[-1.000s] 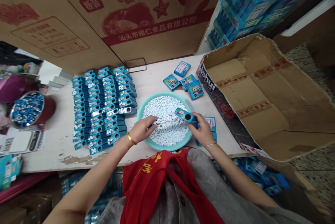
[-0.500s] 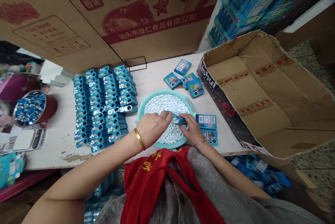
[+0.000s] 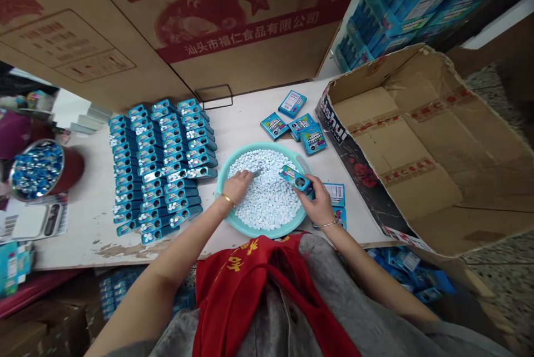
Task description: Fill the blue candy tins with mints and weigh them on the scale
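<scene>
A turquoise basin [image 3: 222, 170] full of small white candies [image 3: 267, 201] stands on the table in front of me. Over its left part, my left hand [image 3: 237, 186] is closed on a small grey scoop [image 3: 257, 172] whose tip touches the candies; most of the scoop is hidden by the fingers. My right hand [image 3: 317, 204] grips a small blue candy box [image 3: 295, 179] above the basin's right side. That box is tilted, and a round dark hole shows at its near end.
Rows of blue boxes [image 3: 158, 168], several with white candies at their holes, stand on the left. Loose flat boxes [image 3: 314, 139] lie behind the basin. An open carton [image 3: 417, 151] occupies the right; a large carton [image 3: 250, 62] stands behind. A red bucket [image 3: 70, 170] holds shiny blue pieces.
My left hand has moved left and down from the box to the candies in the basin. My right hand has drawn the box slightly right, so its printed side now shows.
</scene>
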`<state>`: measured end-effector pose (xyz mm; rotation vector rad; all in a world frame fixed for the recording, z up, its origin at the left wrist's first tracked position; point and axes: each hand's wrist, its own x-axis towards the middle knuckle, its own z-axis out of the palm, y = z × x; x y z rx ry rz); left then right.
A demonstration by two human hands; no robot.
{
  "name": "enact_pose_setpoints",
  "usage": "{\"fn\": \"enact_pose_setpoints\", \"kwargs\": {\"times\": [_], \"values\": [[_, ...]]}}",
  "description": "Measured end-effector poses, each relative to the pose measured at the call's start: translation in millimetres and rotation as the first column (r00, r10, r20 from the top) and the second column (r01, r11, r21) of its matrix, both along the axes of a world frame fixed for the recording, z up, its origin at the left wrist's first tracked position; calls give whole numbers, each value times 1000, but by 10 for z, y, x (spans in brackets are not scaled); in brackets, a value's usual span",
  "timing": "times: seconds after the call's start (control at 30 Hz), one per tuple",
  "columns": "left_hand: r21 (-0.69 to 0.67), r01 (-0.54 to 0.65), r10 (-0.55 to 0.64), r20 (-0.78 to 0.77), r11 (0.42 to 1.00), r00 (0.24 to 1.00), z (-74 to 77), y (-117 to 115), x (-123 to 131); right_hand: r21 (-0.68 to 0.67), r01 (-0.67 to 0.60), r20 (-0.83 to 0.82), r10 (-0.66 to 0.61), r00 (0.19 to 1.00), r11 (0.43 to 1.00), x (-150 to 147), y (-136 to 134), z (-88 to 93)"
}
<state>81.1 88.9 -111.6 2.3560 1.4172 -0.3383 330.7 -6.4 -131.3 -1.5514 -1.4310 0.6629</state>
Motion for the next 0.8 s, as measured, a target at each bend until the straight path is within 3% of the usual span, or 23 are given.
{"fn": "enact_pose_setpoints", "kwargs": {"times": [0.1,0.2,0.3,0.4,0.5,0.6,0.7,0.8], "values": [[-51,16,-13,60,999,998,-205,-174,168,-26,45,-67,-47,997,999,14,23,-14],[-102,23,-8,137,994,990,-286,-307,255,-58,62,-133,-69,989,996,11,50,-29],[-146,18,15,221,989,975,-301,-362,228,-73,55,-209,-70,975,996,12,75,-43],[-185,25,33,301,982,953,-200,-372,115,-79,60,-275,-79,958,995,37,77,-55],[-193,63,27,435,979,900,71,-365,-30,-53,76,-228,-86,970,996,71,50,-54],[-121,141,-60,510,983,858,474,-342,-123,16,51,-99,-49,994,999,75,13,-35],[-53,211,-166,449,976,878,891,-303,-85,83,-33,27,31,999,996,24,-17,-19],[-26,284,-268,265,958,926,1239,-271,88,127,-108,99,96,990,986,-59,-42,-16]]}}
